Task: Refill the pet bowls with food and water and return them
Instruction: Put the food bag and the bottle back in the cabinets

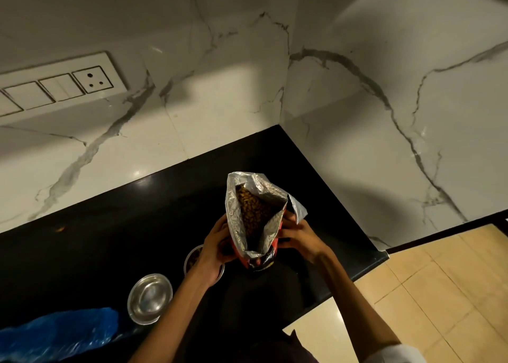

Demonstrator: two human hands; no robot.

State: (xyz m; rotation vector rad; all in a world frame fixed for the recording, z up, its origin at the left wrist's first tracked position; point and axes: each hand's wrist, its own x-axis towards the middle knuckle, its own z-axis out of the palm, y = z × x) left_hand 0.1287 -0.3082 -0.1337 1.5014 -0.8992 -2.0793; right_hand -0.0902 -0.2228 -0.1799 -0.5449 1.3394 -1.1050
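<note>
Your hands clasp the open food bag [257,219] from both sides: the left hand [217,250] curls round its left flank, the right hand [298,237] grips the right flank, fingers wrapped on the foil. Neither is spread; both are closed on the bag, which stands upright at the counter [110,239] centre, mouth gaping, brown kibble visible inside.

The risks, as I judge them: the mouth is wide and floppy, with a loose flap at 2 o'clock, so a quick tilt could dump kibble past the bowl. One bowl [192,258] sits at 8 o'clock of the bag, largely hidden under your left wrist and seemingly already holding some food; you could knock it as you move. The empty bowl [149,298] lies further out at 8 o'clock, near a blue plastic bag [60,335]. Pour slowly, or the steel bowls may skid on the glossy counter.
</note>
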